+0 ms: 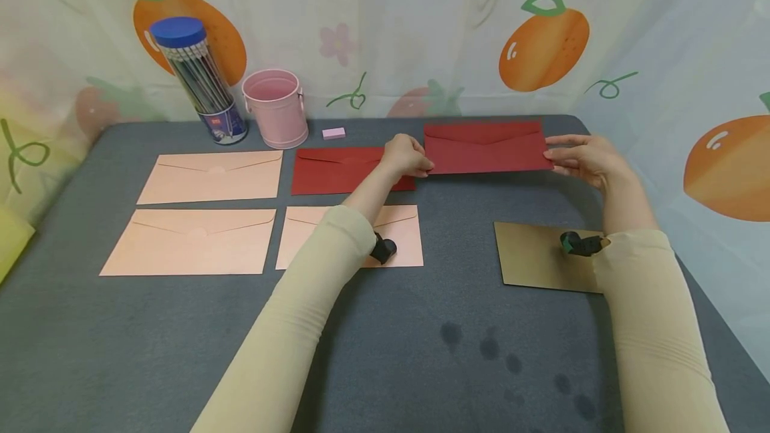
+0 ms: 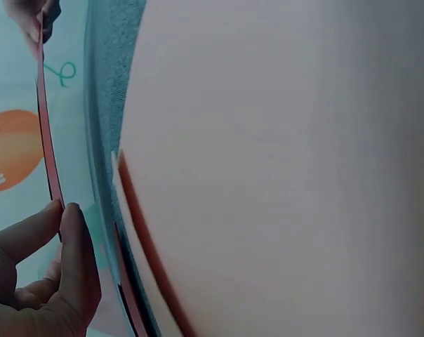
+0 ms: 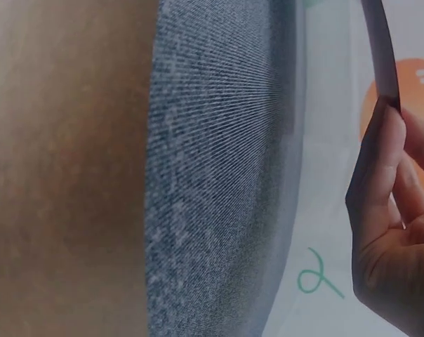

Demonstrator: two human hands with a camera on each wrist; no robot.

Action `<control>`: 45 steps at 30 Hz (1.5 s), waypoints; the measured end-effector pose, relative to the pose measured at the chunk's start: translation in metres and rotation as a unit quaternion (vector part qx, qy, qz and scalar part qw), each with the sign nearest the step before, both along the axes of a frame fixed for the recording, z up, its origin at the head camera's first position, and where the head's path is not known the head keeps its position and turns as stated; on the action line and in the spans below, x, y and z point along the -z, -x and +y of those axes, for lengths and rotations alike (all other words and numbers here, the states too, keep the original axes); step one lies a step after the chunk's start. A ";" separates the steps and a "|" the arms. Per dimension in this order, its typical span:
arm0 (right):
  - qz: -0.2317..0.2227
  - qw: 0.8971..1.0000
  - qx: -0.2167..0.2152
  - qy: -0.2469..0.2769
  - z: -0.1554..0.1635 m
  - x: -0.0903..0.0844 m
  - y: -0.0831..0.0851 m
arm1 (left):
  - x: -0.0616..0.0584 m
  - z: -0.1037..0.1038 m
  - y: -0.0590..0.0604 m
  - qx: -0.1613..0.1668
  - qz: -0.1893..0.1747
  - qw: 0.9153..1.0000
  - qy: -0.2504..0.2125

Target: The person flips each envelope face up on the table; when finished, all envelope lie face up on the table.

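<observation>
Both hands pinch one red envelope [image 1: 484, 149] by its short ends, above the far right part of the table. My left hand [image 1: 406, 156] has its left end between thumb and fingers; my right hand [image 1: 580, 159] has the right end. In the left wrist view the envelope [image 2: 49, 140] appears edge-on, stretched between the hands. A second red envelope [image 1: 327, 172] lies just left, partly covered by the left hand and forearm. Below it, a pale pink envelope [image 1: 400, 222] is partly hidden by the left sleeve. Under the right wrist lies a gold envelope [image 1: 529, 256].
Two more pale pink envelopes, an upper one [image 1: 216, 179] and a lower one [image 1: 192, 246], lie at the left. Behind them stand a clear tube of pencils [image 1: 198, 79] with a blue lid and a pink bucket [image 1: 277, 112]. A small pink block [image 1: 333, 133] sits near the back edge.
</observation>
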State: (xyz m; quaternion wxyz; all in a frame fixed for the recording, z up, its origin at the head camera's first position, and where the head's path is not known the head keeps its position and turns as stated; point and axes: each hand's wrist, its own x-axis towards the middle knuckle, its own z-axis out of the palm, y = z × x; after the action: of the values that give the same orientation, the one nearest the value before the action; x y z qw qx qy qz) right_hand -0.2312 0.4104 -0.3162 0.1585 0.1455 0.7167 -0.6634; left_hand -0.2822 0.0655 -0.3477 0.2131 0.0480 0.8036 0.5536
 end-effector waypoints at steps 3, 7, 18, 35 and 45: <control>-0.005 0.999 -0.005 -0.032 0.001 0.003 0.002 | 0.002 0.002 0.000 0.013 -0.003 1.000 0.010; -0.015 0.998 -0.015 -0.061 0.002 0.006 0.003 | 0.004 0.005 0.000 0.030 0.003 0.999 0.018; -0.032 0.988 -0.083 -0.122 0.009 0.016 0.007 | 0.005 0.007 -0.006 0.065 0.025 0.995 0.067; -0.042 0.969 -0.119 -0.213 0.000 0.024 0.010 | 0.005 0.015 -0.010 0.099 0.084 0.977 0.169; -0.035 0.964 -0.119 -0.233 -0.002 0.024 0.009 | 0.004 0.016 -0.011 0.103 0.081 0.972 0.193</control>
State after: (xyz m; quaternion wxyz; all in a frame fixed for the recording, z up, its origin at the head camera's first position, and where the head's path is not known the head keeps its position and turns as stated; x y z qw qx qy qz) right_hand -0.2403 0.4082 -0.3402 0.2226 0.1151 0.8578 -0.4487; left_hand -0.2716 0.0817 -0.3513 0.2084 0.1331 0.9008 0.3570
